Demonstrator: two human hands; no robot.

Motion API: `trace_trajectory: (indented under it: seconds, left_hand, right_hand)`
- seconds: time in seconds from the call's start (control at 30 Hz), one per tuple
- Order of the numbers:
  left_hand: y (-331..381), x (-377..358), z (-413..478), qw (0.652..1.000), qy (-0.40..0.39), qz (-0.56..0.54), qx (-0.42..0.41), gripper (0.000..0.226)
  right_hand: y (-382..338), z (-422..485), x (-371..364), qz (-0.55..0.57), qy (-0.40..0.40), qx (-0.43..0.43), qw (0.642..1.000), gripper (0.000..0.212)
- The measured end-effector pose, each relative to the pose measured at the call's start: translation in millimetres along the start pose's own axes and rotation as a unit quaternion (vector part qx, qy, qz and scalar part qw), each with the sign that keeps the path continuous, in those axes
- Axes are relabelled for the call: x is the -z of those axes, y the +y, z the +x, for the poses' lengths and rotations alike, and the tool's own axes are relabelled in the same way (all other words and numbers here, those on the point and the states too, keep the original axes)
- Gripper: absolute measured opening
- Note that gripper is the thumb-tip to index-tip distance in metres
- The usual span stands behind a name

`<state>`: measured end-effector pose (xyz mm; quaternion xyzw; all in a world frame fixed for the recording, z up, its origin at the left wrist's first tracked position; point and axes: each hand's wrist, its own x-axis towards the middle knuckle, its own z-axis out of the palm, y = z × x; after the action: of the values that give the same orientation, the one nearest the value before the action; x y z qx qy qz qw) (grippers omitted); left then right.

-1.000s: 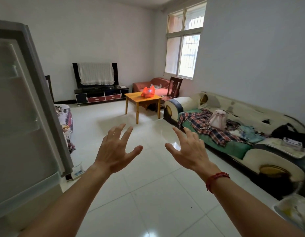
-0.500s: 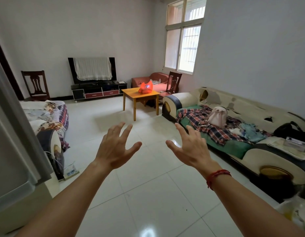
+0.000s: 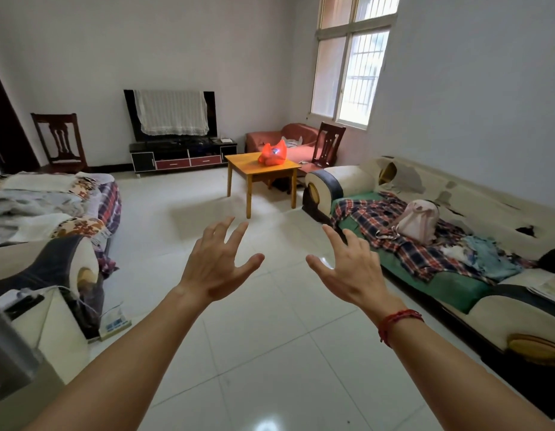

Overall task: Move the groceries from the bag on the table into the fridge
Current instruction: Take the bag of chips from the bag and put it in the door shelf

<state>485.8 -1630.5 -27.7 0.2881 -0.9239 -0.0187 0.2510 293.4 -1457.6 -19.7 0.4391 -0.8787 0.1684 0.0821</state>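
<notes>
An orange-red plastic bag [image 3: 272, 155] sits on a small yellow wooden table [image 3: 257, 169] across the room, far beyond my hands. My left hand [image 3: 218, 264] and my right hand [image 3: 351, 269] are stretched out in front of me over the tiled floor, fingers spread, holding nothing. A red string bracelet circles my right wrist. Only a grey edge of the fridge door [image 3: 8, 353] shows at the lower left; the fridge's inside is out of view.
A long sofa [image 3: 456, 241] with a plaid cloth and a pink backpack [image 3: 421, 220] runs along the right wall. Another sofa [image 3: 52, 231] piled with blankets stands at the left. A TV stand [image 3: 183, 154], two dark chairs and a red armchair line the far wall.
The fridge door has slid almost out of view to the left as my view turned toward the room. The table and bag look nearer. Both hands stay open and spread.
</notes>
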Motion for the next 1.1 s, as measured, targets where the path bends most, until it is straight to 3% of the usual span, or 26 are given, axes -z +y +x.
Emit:
trace_trajectory:
  seconds: [0.57, 1.1]
  left_hand:
    - [-44.0, -165.6, 304.3, 0.999, -0.041, -0.022, -0.009, 0.082]
    - [-50.0, -307.7, 578.9, 0.999, -0.034, -0.01, 0.037, 0.085]
  right_hand:
    - [89.9, 305.2, -90.2, 0.003, -0.025, -0.039, 0.999, 0.074]
    - [210.1, 621.5, -167.9, 0.008, -0.051, 0.018, 0.998, 0.074]
